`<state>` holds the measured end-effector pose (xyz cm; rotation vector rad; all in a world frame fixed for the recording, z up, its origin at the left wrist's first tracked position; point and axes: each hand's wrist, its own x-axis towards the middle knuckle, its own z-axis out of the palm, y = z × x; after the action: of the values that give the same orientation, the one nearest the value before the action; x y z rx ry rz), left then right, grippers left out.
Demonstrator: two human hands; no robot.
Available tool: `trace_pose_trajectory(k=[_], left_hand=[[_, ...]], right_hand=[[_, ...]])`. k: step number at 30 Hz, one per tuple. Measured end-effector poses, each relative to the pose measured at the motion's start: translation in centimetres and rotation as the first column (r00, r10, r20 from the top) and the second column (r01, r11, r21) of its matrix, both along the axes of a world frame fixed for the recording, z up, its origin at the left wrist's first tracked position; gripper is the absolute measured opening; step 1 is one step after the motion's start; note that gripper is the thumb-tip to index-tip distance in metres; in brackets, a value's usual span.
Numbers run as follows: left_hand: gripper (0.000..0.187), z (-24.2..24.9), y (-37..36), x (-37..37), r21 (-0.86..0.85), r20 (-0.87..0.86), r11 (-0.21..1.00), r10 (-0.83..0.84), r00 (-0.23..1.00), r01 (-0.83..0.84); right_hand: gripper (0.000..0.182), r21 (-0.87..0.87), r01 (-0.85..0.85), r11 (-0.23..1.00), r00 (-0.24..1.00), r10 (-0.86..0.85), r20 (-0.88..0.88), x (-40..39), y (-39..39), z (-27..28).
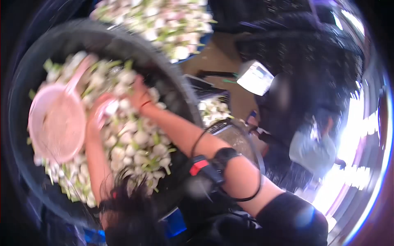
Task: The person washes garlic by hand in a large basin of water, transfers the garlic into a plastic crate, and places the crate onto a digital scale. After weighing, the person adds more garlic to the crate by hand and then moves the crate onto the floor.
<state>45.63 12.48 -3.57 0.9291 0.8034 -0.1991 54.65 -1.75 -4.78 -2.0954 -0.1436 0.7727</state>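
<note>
Both of my hands reach into a large dark round tub (186, 96) heaped with white bulbs with short green stems, like fresh garlic (139, 137). My left hand (101, 107) curls around a white garlic bulb (111, 107) near the middle of the heap. Just right of it, my right hand (140, 95) is down among the bulbs, its fingers smeared by motion and partly hidden; I cannot tell what it holds. A pink strainer (57, 123) with a handle lies on the bulbs, left of my left hand.
Beyond the tub stands a blue-rimmed container (204, 41) full of similar bulbs. More bulbs (214, 107) lie in a smaller container to the right. A white box-like object (255, 77) is on that side, and another person (314, 151) in a light top is at far right.
</note>
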Motion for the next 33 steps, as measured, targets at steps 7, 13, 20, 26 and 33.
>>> trace_pose_trajectory(k=[7,13,20,26,33], left_hand=[[0.030,6.4,-3.3,-3.1,-0.203,0.248,0.976,0.124,0.961,-0.074],[0.061,14.9,-11.5,-7.3,-0.343,0.146,0.929,0.200,0.969,-0.140],[0.062,23.6,-25.3,-3.3,-0.087,0.289,0.915,-0.354,0.889,0.393],[0.054,19.9,-39.4,-5.0,-0.415,0.128,0.828,-0.358,0.925,0.377],[0.064,8.7,-46.9,-3.5,0.282,-0.258,0.940,-0.118,0.959,0.191]], right_hand=[[0.029,0.195,-0.081,0.977,0.994,0.095,-0.063,-1.8,-6.4,4.7],[0.044,0.567,0.394,0.723,0.568,0.294,-0.769,-2.8,-17.0,16.2],[0.040,0.609,0.355,0.709,0.760,0.160,-0.630,-5.7,-30.6,22.5],[0.040,0.457,0.602,0.655,0.618,-0.021,-0.786,-10.7,-47.0,23.6],[0.038,0.357,0.657,0.664,0.621,-0.208,-0.756,-15.1,-59.8,21.3]])
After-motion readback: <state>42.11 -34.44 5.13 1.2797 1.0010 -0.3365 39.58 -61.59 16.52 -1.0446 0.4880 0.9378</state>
